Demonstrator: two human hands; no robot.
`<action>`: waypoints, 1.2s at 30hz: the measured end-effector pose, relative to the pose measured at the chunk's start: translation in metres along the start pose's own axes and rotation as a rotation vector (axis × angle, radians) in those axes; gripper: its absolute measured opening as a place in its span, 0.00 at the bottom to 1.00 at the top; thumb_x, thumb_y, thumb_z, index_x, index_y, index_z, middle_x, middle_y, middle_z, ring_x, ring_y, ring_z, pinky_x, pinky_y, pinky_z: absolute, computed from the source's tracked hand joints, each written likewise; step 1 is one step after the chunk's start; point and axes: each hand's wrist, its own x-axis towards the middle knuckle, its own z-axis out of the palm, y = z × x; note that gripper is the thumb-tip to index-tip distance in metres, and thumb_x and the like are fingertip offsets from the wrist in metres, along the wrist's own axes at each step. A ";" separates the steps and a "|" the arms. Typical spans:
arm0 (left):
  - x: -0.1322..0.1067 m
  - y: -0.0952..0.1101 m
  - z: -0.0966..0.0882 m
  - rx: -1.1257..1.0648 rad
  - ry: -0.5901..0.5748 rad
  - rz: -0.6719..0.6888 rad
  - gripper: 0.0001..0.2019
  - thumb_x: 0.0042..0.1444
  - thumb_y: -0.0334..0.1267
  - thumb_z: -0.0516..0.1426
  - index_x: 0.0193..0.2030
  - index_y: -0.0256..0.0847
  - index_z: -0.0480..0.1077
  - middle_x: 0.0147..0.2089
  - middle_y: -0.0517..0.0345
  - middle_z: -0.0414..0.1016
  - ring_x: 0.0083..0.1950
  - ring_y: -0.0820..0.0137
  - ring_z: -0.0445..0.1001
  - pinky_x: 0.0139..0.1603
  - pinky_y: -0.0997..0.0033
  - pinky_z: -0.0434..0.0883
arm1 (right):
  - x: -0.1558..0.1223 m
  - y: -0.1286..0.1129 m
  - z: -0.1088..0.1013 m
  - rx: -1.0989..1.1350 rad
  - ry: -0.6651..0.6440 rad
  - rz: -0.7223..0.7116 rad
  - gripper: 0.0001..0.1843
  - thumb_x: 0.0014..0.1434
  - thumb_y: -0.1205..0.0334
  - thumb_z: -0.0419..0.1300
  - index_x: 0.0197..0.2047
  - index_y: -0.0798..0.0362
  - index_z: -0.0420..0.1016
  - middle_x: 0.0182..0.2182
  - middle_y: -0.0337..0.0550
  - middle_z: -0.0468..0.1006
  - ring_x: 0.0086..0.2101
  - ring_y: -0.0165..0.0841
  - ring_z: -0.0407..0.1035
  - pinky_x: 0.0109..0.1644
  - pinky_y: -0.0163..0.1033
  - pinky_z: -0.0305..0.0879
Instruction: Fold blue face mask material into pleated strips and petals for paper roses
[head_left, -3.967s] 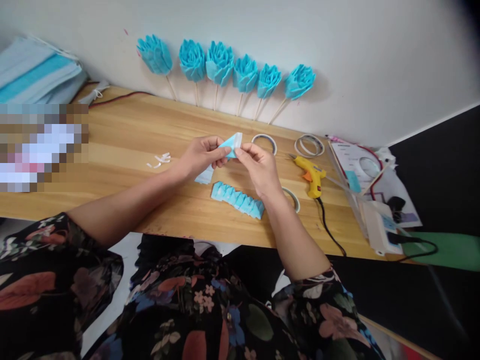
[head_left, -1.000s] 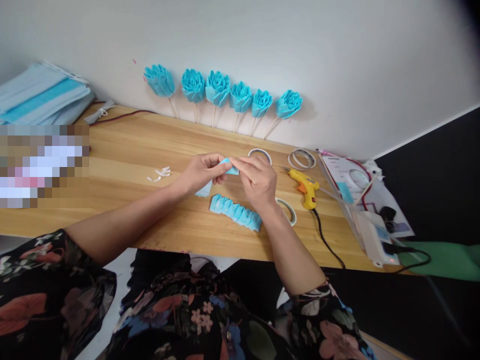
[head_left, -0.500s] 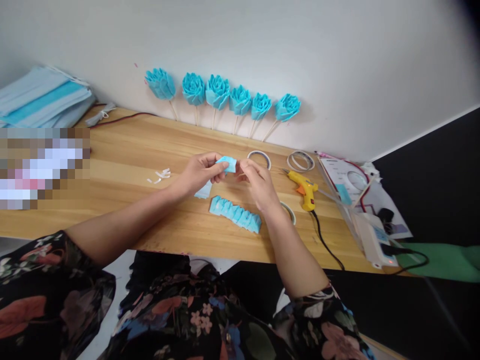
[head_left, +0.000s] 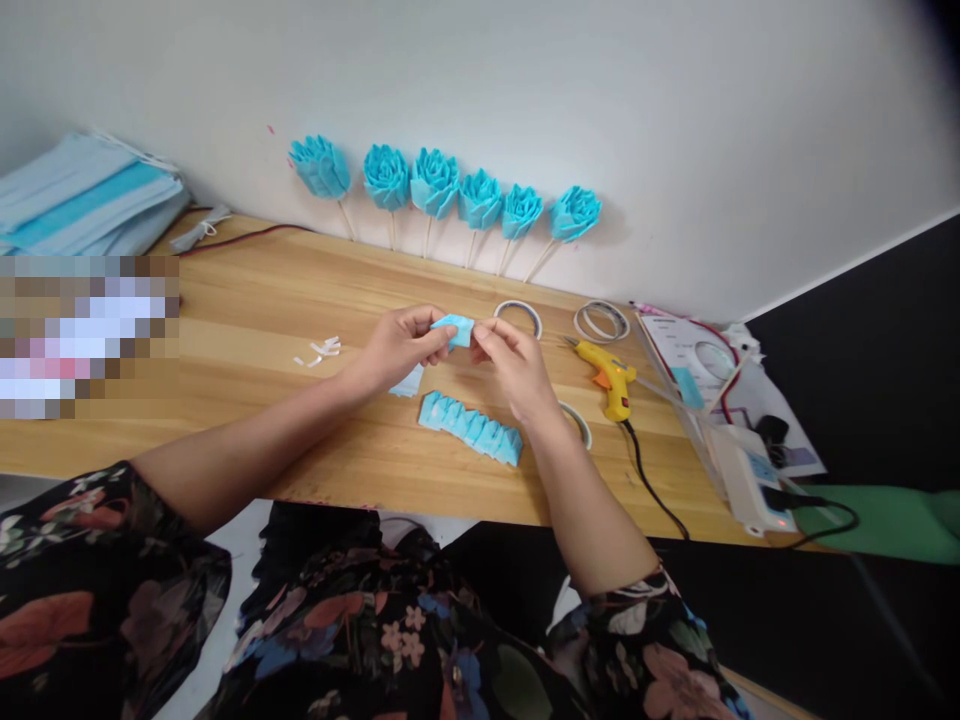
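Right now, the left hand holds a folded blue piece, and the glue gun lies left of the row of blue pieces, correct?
No: the head view shows the glue gun lying right of the row of blue pieces; the left hand does hold a folded blue piece.

A wooden tabletop (head_left: pixel 247 310) crosses the middle of the frame. Blue face masks (head_left: pixel 82 195) lie piled upper left, white scraps (head_left: pixel 327 348) left of centre. Six blue fabric roses (head_left: pixel 435 185) stand on sticks along its upper edge. At centre are a pale-blue sheet (head_left: pixel 407 382) and a row of folded blue pieces (head_left: pixel 470 428); right of centre, tape rolls (head_left: pixel 626 325) and a yellow glue gun (head_left: pixel 613 380); far right, a power strip (head_left: pixel 739 470) and papers (head_left: pixel 801 425).
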 end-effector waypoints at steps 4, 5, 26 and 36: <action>-0.001 0.002 0.001 0.019 0.005 0.007 0.14 0.54 0.46 0.64 0.28 0.38 0.68 0.23 0.61 0.71 0.23 0.78 0.65 0.27 0.76 0.66 | 0.001 0.002 0.000 -0.028 0.003 -0.017 0.16 0.59 0.47 0.62 0.30 0.51 0.70 0.25 0.33 0.68 0.29 0.27 0.62 0.36 0.35 0.61; -0.002 0.003 0.002 0.027 0.002 0.003 0.15 0.54 0.47 0.64 0.28 0.38 0.68 0.23 0.61 0.71 0.23 0.77 0.65 0.27 0.76 0.66 | 0.001 0.003 0.000 -0.046 0.007 -0.020 0.16 0.58 0.47 0.63 0.30 0.51 0.70 0.25 0.33 0.68 0.28 0.27 0.62 0.35 0.35 0.60; 0.000 0.002 0.000 -0.025 -0.027 -0.069 0.12 0.52 0.42 0.65 0.31 0.37 0.69 0.27 0.60 0.74 0.25 0.77 0.68 0.27 0.76 0.65 | 0.000 0.009 0.001 -0.122 0.054 -0.083 0.12 0.60 0.52 0.62 0.30 0.51 0.70 0.25 0.33 0.68 0.26 0.26 0.60 0.32 0.36 0.57; -0.001 0.001 0.000 -0.036 -0.061 -0.047 0.10 0.52 0.39 0.64 0.30 0.38 0.68 0.25 0.62 0.72 0.25 0.77 0.68 0.29 0.76 0.66 | 0.000 0.002 0.001 -0.009 0.038 -0.055 0.18 0.60 0.43 0.61 0.33 0.51 0.72 0.26 0.35 0.71 0.30 0.27 0.66 0.38 0.35 0.64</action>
